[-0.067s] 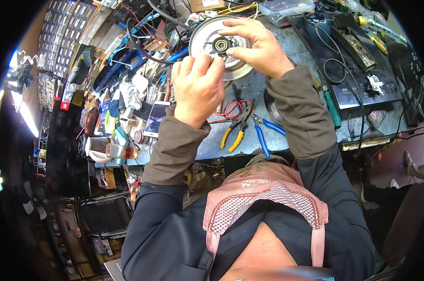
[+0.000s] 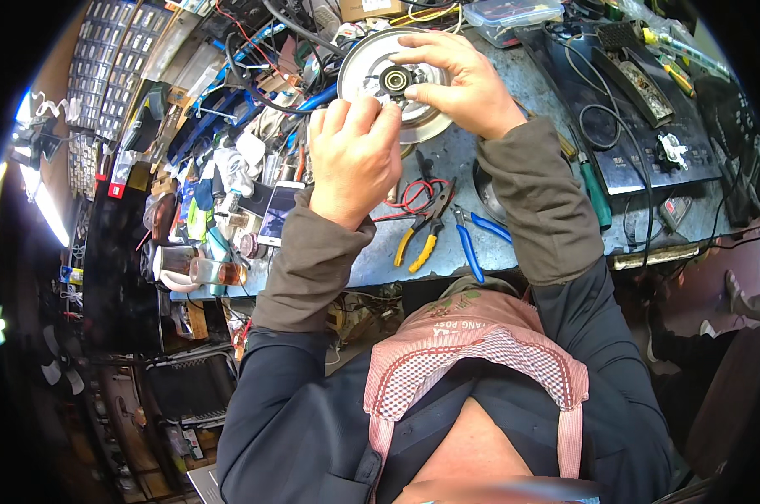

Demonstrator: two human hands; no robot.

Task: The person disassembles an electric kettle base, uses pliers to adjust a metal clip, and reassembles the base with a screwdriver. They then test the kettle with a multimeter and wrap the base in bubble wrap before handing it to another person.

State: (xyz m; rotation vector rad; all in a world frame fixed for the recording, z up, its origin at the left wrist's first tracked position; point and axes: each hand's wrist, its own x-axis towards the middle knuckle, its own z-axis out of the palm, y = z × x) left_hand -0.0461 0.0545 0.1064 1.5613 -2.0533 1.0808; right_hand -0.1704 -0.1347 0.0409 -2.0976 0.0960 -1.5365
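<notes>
A round pale metal disc [image 2: 428, 132] with a black, ringed hub [image 2: 395, 81] at its centre lies at the back middle of the bench. My left hand [image 2: 356, 155] is closed at the disc's near left edge, fingertips curled in beside the hub. Whatever it pinches there is hidden by the fingers. From the right, my right hand [image 2: 460, 82] reaches over the disc. Its thumb is at the hub's right side and its fingers stretch across above the hub, apart from the thumb. Nearer me lie yellow-handled pliers [image 2: 426, 231] and blue-handled cutters [image 2: 476, 239].
Tools, cables and small parts crowd the bench's left side, with a phone [image 2: 279, 214] and a glass cup [image 2: 216, 271] near its edge. A dark panel [image 2: 623, 160] bearing a looped cable lies at right, beside a green-handled screwdriver [image 2: 595, 197]. A clear plastic box [image 2: 513, 18] stands behind.
</notes>
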